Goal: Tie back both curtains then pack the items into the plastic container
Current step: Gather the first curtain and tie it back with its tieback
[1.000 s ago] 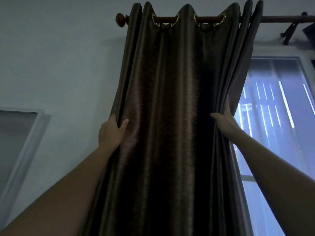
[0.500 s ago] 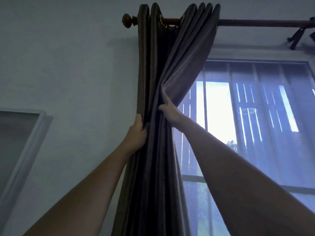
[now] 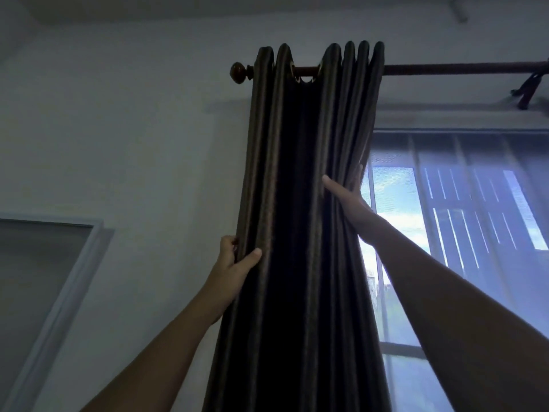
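Observation:
A dark brown eyelet curtain hangs bunched in tight folds at the left end of a wooden rod. My left hand grips the curtain's left edge, thumb in front and fingers behind the cloth. Higher up, my right hand holds the right edge, thumb across the front folds and fingers behind. Both arms reach upward. No tieback, plastic container or items to pack show in this view.
The window behind a sheer drape is uncovered to the right of the curtain. A rod bracket sits at the upper right. A white-framed panel is on the wall at lower left.
The curtain went from spread wide to gathered against the rod's left end. My right hand pushed its edge leftward; the window is now exposed. My left hand kept hold of the left edge.

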